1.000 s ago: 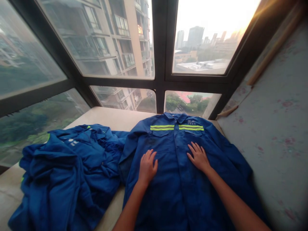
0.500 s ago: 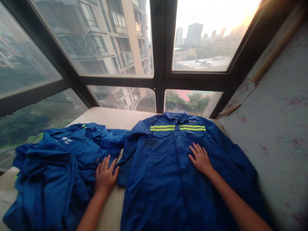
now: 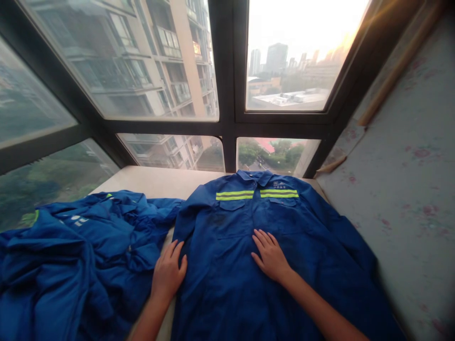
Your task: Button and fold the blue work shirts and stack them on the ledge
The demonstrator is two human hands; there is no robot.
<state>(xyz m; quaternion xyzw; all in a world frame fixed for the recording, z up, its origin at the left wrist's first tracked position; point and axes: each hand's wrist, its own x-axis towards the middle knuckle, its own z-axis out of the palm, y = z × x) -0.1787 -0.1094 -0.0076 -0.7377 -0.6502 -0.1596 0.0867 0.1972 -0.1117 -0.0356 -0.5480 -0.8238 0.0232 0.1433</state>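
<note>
A blue work jacket (image 3: 227,265) with yellow-green reflective stripes lies spread front side up, its collar toward the window. My right hand (image 3: 270,255) rests on its front near the middle placket, fingers spread, holding nothing. At the jacket's left edge is my left hand (image 3: 168,272), fingers apart and nothing in them, between this jacket and a second blue garment (image 3: 103,246). That second garment lies crumpled on the left, with a white print and small yellow-green patches showing.
Both garments lie on a pale surface (image 3: 152,182) below dark-framed windows (image 3: 227,128). A wall with flowered paper (image 3: 408,213) rises along the right side. Buildings and trees show through the glass.
My right hand has moved left across the jacket to near its placket. My left hand has shifted right and slightly down, to the jacket's edge. The view has shifted a little.
</note>
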